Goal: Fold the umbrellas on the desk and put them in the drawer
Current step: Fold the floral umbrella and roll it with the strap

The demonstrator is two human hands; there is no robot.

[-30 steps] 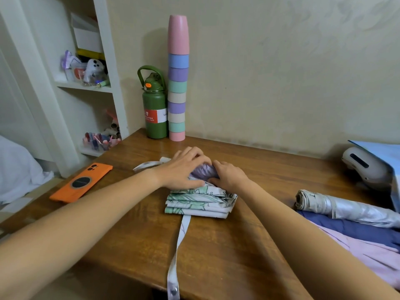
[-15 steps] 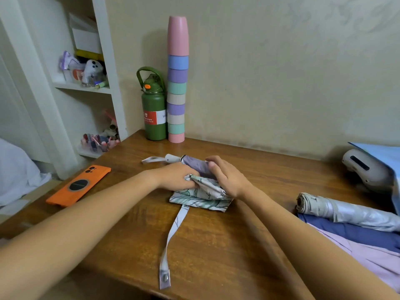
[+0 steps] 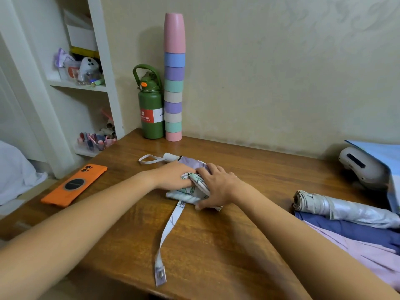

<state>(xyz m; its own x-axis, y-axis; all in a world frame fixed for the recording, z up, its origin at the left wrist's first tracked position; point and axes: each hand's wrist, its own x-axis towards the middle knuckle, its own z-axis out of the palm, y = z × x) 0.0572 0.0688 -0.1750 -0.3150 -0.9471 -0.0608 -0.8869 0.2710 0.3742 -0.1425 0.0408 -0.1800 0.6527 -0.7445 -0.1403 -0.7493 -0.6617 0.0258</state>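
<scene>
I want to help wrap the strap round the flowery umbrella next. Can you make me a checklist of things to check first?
1. Both hands on the bundle: ok. The left hand and right hand hold the flowery umbrella on the desk.
2. Canopy rolled tight: not ok. Folds still bulge loosely between the hands.
3. Closing strap free: ok. It lies straight toward the desk's near edge, with its snap end showing.
4. Matching snap on the canopy: cannot tell, hidden by the hands.
5. Handle and wrist loop out of the way: ok, they point toward the wall.
6. Drawer open: cannot tell, not in view.
</scene>
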